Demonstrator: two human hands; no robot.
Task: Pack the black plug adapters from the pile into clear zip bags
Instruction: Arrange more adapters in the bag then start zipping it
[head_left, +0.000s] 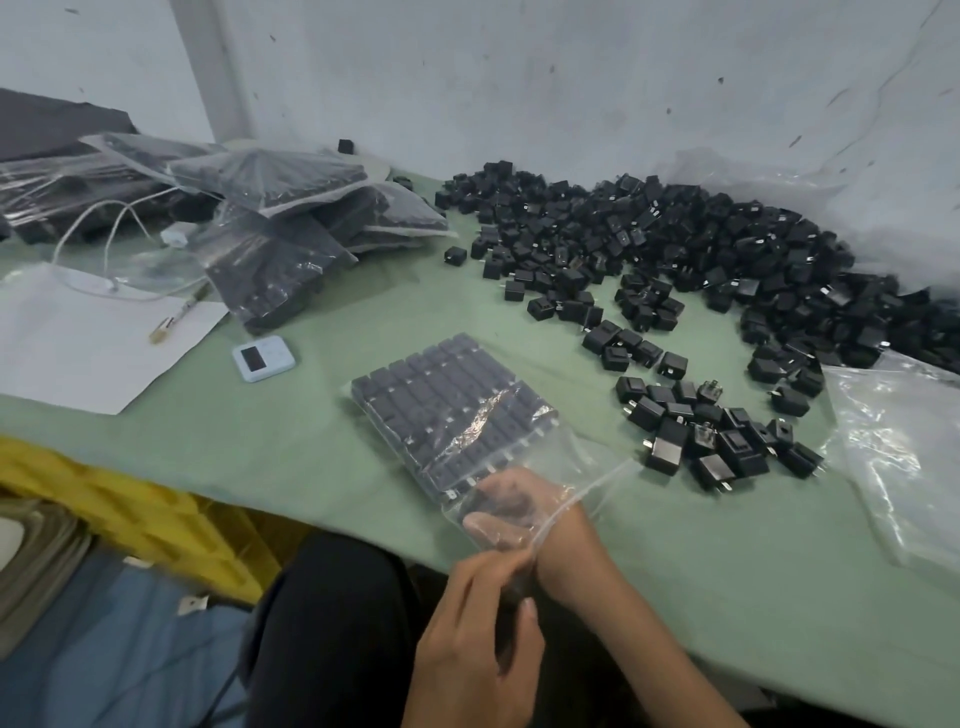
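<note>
Right hand (511, 506) sits inside the nearly full zip bag (467, 415), fingers unclear; left hand (478, 639) pinches its mouth; filled bags (291, 228) stacked, big pile (701, 249) remains.

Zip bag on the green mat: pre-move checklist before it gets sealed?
1. Black plug adapters in tidy rows inside the clear zip bag: ok.
2. Bag mouth clear for sealing: not ok, right hand is inside the opening.
3. Left hand pinching the bag's near rim: ok.
4. Whether the right hand holds an adapter: cannot tell, plastic blurs it.
5. Bag lying flat on the green table mat: ok.
6. Loose pile of black adapters left for later bags: ok.
</note>
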